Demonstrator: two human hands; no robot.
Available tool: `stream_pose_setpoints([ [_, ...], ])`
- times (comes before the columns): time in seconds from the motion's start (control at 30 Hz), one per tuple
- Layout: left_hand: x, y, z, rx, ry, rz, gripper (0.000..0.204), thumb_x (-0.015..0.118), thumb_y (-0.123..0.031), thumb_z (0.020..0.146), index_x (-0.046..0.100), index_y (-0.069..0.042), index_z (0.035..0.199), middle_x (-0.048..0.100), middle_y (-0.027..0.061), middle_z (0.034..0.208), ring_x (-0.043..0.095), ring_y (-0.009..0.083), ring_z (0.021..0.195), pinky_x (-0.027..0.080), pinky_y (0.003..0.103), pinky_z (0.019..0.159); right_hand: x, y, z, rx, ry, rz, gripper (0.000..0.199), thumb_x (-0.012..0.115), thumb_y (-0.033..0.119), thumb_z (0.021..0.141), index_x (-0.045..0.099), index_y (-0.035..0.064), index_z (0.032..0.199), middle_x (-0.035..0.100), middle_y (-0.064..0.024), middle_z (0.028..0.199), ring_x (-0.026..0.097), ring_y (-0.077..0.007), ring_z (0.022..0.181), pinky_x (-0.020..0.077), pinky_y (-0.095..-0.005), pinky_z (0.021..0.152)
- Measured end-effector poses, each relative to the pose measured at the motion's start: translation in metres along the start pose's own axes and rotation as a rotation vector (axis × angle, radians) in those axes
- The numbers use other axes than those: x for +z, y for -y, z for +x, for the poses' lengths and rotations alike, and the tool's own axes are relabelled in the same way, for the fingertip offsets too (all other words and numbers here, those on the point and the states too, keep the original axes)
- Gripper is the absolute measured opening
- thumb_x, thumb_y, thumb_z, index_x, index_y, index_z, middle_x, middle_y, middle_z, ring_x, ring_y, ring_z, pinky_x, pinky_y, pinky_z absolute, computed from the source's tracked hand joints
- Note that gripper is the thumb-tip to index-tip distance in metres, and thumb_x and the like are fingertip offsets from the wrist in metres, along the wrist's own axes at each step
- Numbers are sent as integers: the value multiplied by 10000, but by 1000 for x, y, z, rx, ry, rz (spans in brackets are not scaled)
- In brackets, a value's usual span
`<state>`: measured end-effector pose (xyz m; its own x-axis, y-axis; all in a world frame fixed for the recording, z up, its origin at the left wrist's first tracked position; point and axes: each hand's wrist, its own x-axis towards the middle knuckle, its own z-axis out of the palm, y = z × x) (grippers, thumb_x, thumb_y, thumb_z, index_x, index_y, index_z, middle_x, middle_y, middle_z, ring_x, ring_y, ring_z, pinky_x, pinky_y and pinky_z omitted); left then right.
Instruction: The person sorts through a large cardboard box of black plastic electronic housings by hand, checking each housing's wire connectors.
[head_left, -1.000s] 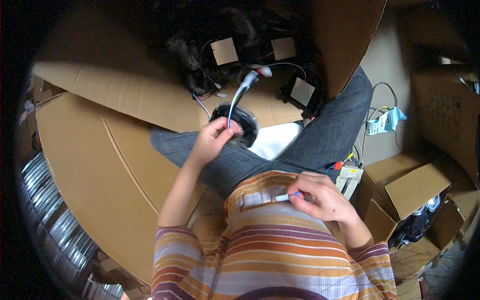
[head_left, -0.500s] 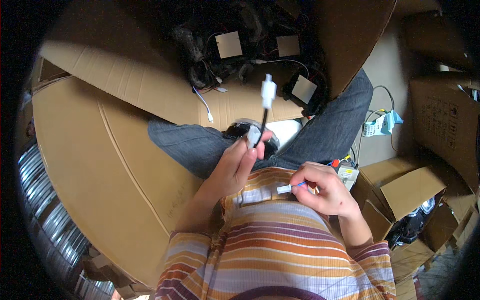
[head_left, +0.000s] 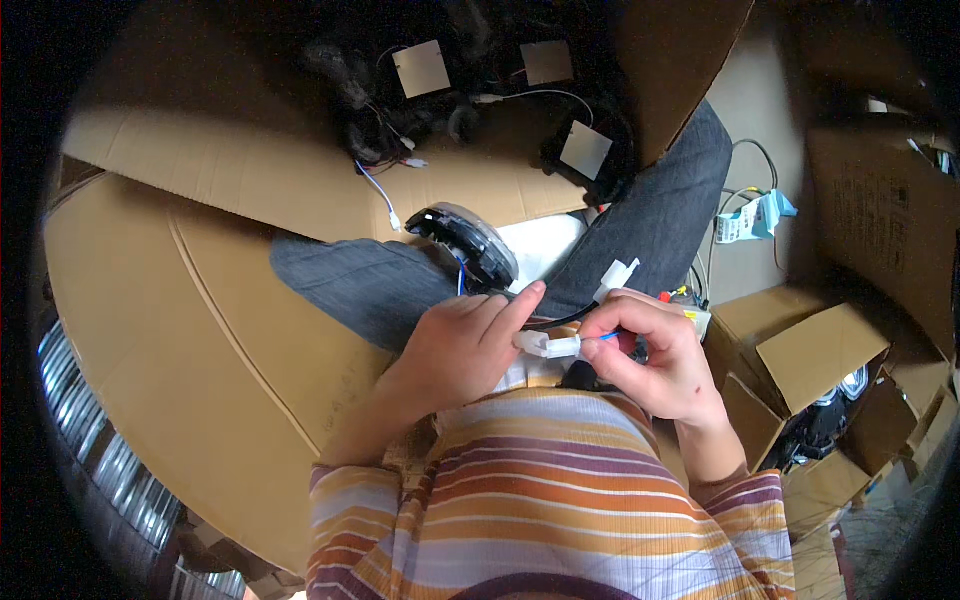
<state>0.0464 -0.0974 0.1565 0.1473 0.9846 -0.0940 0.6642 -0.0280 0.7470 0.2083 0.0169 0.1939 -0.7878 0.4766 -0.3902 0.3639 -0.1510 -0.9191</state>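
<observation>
Over my lap, my left hand [head_left: 462,345] pinches a white plug connector [head_left: 530,344], its index finger stretched out above it. My right hand [head_left: 655,355] grips a second white plug connector [head_left: 563,347] with blue wire at its back. The two connectors meet end to end; whether they are fully seated I cannot tell. A black cable [head_left: 567,318] curves from beside my left fingers to another white connector [head_left: 616,280], which sticks up past my right hand. Beyond my left hand, a round lamp unit [head_left: 465,243] with a clear lens and black housing rests by my leg, blue-and-white wires hanging from it.
An open cardboard box [head_left: 480,185] ahead holds several dark units with square metal plates [head_left: 422,69] and loose wires. A large cardboard flap [head_left: 160,300] fills the left. At right are cables, a blue-white packet [head_left: 757,217] and a smaller box [head_left: 822,355] with lamps.
My left hand has turned and moved toward my right, bringing its connector against the one there. The black cable's free end has swung right. The lamp unit now shows more fully.
</observation>
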Motion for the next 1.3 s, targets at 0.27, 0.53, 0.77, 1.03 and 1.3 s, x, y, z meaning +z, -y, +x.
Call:
stream_pose_setpoints([
  [0.27, 0, 3, 3, 39, -10, 190, 514, 537, -84, 588, 430, 18, 1080, 381, 37, 609, 416, 163, 518, 358, 272, 461, -3, -7, -1, 20, -2, -129, 48, 532, 44, 680, 523, 1, 697, 490, -36, 618, 449, -91, 542, 337, -195, 468],
  [0.53, 1, 6, 12, 39, -30, 72, 527, 560, -30, 552, 452, -29, 1067, 404, 39, 598, 439, 176, 529, 369, 284, 471, 1, -8, 5, 76, -60, -113, 80, 526, 82, 683, 503, 7, 669, 452, -81, 561, 456, -174, 508, 357, -264, 479],
  [0.77, -7, 18, 4, -119, -60, -639, 233, 517, -22, 688, 560, -33, 917, 471, 63, 588, 435, 145, 532, 322, 248, 488, -28, -3, -18, 158, -114, 129, 43, 525, 52, 673, 518, 9, 677, 477, -19, 614, 433, -85, 546, 322, -203, 474],
  [1.03, -5, 11, 5, -110, -102, -892, 199, 549, -17, 657, 589, -17, 852, 485, 41, 587, 399, 133, 512, 292, 260, 497, -32, 2, -14, 61, -53, 200, 34, 538, 47, 672, 530, 15, 681, 482, -6, 620, 409, -60, 538, 306, -191, 467],
  [1.3, -2, 15, 3, -25, -55, -995, 213, 527, 19, 628, 598, -14, 826, 464, 36, 570, 379, 142, 535, 266, 275, 530, -33, -1, -14, 120, 33, 326, 45, 531, 47, 692, 532, 4, 705, 498, 14, 634, 393, -28, 548, 308, -173, 469],
])
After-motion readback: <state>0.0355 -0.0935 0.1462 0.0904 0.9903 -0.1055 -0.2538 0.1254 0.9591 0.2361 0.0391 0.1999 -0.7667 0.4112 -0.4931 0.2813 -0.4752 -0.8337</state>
